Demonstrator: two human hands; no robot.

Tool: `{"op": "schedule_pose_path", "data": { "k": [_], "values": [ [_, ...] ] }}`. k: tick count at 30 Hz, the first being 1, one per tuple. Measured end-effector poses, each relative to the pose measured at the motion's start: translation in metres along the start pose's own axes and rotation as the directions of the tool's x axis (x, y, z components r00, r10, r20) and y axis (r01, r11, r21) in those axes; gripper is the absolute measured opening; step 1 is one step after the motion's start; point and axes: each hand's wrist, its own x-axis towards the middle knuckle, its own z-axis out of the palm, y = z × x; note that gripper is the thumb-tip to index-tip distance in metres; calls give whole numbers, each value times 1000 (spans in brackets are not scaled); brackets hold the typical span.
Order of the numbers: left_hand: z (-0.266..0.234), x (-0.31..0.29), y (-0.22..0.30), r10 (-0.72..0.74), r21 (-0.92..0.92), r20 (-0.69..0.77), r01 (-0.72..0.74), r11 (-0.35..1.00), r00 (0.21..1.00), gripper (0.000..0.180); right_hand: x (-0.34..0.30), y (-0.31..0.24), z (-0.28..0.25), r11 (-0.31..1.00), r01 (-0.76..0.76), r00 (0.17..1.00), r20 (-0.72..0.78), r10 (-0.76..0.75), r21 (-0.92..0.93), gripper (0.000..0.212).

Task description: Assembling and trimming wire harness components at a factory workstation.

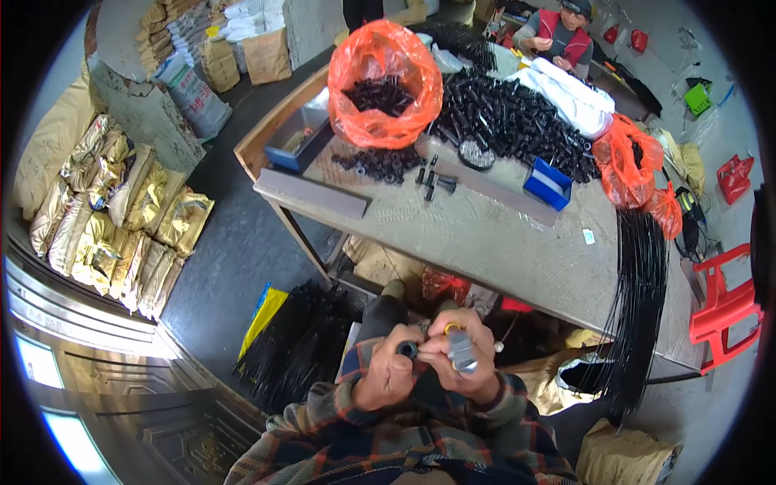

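Note:
My left hand (386, 378) is closed around a small black tubular part (406, 349), its round open end facing up. Close beside it, my right hand (478, 373) grips a silver-grey cylindrical tool (462, 352) with a yellow piece at its upper end. The fingertips of my right hand come up to the black part; whether they pinch something small there, I cannot tell. Both hands are in front of my body, short of the table's near edge. On the table (485, 250), a few loose black fittings (432, 179) lie beyond my hands.
A large heap of black parts (509, 113) covers the far table, near an orange-red bag (385, 125) and a blue box (548, 184). Long black strips (638, 307) hang over the right edge. Another person (558, 36) sits across. Stacked sacks (121, 210) stand left.

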Motion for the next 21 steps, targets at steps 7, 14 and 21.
{"op": "schedule_pose_path", "data": {
  "k": [7, 14, 21],
  "values": [
    [-6, 0, -8, -36, -76, -46, 32, 997, 998, 53, -16, -2, 36, 959, -154, 954, -218, 207, 239, 15],
    [-11, 4, -19, -56, -185, -60, 44, 982, 997, 59, -26, 14, -3, 997, -77, 997, 30, 78, -33, 29],
    [-10, 5, -4, -246, -172, -46, 235, 957, 968, 71, -24, 2, -59, 843, 151, 918, 390, 75, -517, 24]
  ]
}}
